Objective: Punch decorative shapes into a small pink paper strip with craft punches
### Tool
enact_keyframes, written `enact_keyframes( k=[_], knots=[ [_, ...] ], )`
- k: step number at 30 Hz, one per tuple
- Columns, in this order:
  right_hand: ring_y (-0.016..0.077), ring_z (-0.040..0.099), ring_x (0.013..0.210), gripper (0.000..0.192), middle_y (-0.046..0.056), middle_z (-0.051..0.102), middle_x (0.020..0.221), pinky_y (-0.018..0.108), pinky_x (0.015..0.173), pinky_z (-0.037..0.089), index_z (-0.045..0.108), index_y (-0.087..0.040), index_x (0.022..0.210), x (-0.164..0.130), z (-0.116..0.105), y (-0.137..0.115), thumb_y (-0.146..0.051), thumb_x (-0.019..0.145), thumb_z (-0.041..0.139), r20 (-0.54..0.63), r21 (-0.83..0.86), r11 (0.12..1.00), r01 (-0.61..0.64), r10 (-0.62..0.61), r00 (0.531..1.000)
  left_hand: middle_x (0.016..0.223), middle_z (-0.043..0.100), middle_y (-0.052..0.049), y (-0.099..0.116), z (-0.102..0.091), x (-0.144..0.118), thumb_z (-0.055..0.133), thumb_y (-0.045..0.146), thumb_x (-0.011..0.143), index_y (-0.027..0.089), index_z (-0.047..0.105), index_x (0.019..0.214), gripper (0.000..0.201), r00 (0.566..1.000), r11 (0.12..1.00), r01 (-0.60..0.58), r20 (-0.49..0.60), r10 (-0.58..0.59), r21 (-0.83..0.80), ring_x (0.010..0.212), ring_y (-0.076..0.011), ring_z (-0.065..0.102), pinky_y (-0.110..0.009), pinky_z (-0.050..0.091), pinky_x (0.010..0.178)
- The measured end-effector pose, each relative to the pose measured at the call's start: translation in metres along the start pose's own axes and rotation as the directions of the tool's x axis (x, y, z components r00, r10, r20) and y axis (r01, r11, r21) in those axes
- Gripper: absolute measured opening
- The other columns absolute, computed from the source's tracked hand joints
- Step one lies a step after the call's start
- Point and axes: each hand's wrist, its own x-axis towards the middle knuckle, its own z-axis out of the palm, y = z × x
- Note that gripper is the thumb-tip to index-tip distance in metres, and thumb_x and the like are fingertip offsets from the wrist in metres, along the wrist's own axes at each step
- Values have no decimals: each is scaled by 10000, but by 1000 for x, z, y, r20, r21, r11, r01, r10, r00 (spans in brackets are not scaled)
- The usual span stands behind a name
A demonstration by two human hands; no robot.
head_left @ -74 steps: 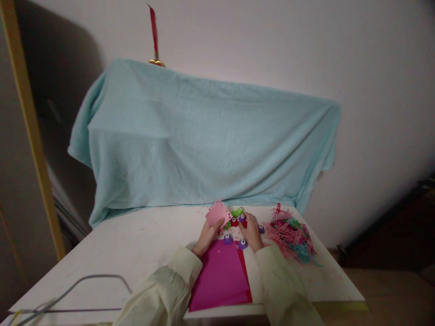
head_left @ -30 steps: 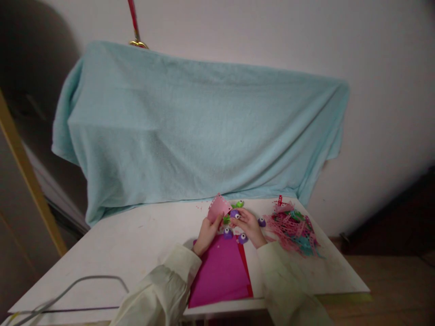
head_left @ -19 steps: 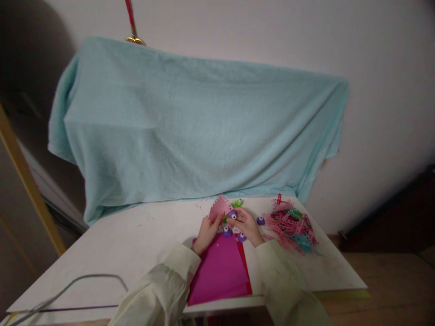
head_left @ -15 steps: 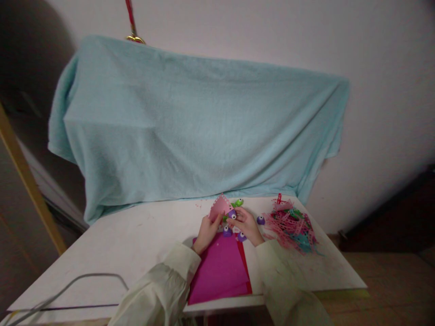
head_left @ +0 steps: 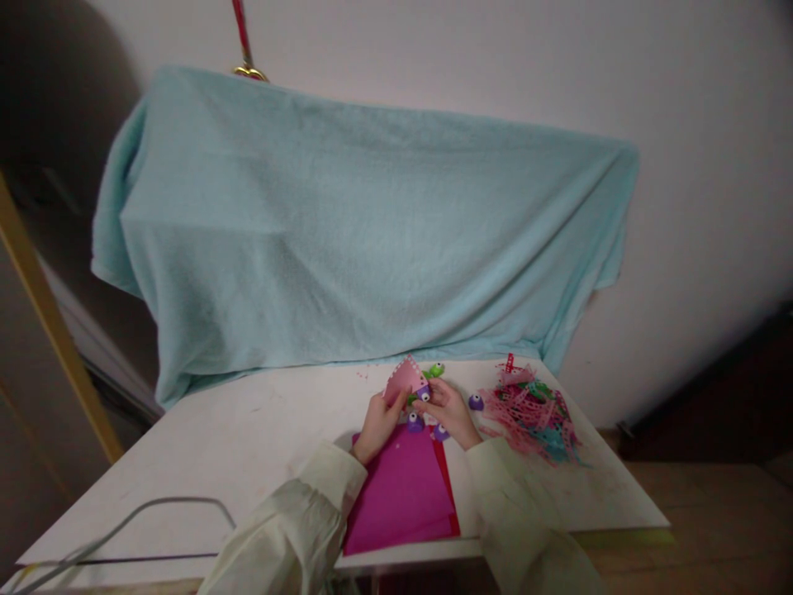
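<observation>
White table [head_left: 248,446], teal cloth [head_left: 372,240] behind. Head view: left hand [head_left: 377,421] pinches pink paper piece [head_left: 405,378] mid-table; right hand [head_left: 451,411] grips purple punch [head_left: 424,392] at its edge. Punching step; next likely needs edge seated, then squeeze.

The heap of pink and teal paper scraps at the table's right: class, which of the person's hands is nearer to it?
Right. The right hand lies just left of the scrap heap; the left hand is farther left, holding the pink paper piece.
</observation>
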Motion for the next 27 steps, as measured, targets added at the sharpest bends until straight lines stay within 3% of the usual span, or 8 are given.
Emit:
enact_keyframes(
  k=[17,27],
  knots=[
    [170,641,752,434,22,652,843,292,679,536,575,-187,943,-1,-3,4,-296,575,778,18,-24,1000,-11,11,1000,579,586,3,0,-3,1,481,439,840,128,626,676,380,999,997,-45,-17,46,57,520,-118,485,-205,354,512],
    [180,640,786,419,23,660,869,310,720,536,597,-189,924,-5,1,-8,-306,568,785,44,10,999,-35,34,998,644,580,0,3,-7,0,454,379,868,148,611,729,312,983,978,-184,43,180,101,607,-134,500,-214,377,595]
  ],
)
